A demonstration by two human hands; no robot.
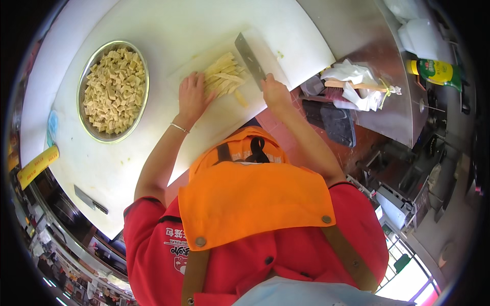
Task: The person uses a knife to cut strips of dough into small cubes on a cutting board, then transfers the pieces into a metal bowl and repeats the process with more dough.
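Note:
My left hand (192, 93) rests against the left side of a small pile of pale yellow food strips (226, 74), its thumb along the near edge. The pile lies on a large white cutting board (160, 23). In my right hand (276, 91) is the handle of a cleaver (249, 57). Its broad metal blade stands just right of the pile, apart from it, with small bits stuck to the face. One loose strip (241, 98) lies nearer to me. Farther left, a perforated metal colander (146, 95) holds many pale yellow cubes (113, 91).
A small knife (90, 199) with a dark handle lies near the board's left front edge. A yellow wrapper (38, 166) and a blue item (52, 126) sit at the far left. Rightward are a wooden-handled brush (354, 85), white plastic bags (354, 70) and a green bottle (440, 72).

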